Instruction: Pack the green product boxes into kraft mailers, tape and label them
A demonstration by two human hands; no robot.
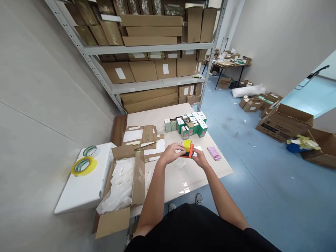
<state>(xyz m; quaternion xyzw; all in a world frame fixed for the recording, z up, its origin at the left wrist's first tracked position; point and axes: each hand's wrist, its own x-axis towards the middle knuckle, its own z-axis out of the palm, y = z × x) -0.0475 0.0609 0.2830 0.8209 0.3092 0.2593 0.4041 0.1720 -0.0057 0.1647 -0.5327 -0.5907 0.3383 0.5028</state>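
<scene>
Head view: taking the tape dispenser as the clock's centre, a yellow tape roll point(91, 166) and a clear tape roll point(85, 151) lie toward nine o'clock on a white box point(75, 194). At eight, an open carton point(138, 180) holds white plastic sheets point(122, 175). Between nine and ten, flattened cardboard point(149, 134) lies on the table point(172, 185). Just to nine, the left hand point(171, 153) has its fingers bent against the dispenser's side; whether they grip it or merely touch I cannot tell. The orange tape dispenser point(191, 151), carrying a yellow roll, sits between the two hands over the table. At twelve, green-and-white boxes point(194, 123) stand clustered near it. Toward four, the right hand point(201, 159) grasps the dispenser's orange side between thumb and fingers. A pink item point(214, 153), pixelated, lies at three; well beyond, toward two or three, a brown carton point(275, 127) sits open on the floor.
</scene>
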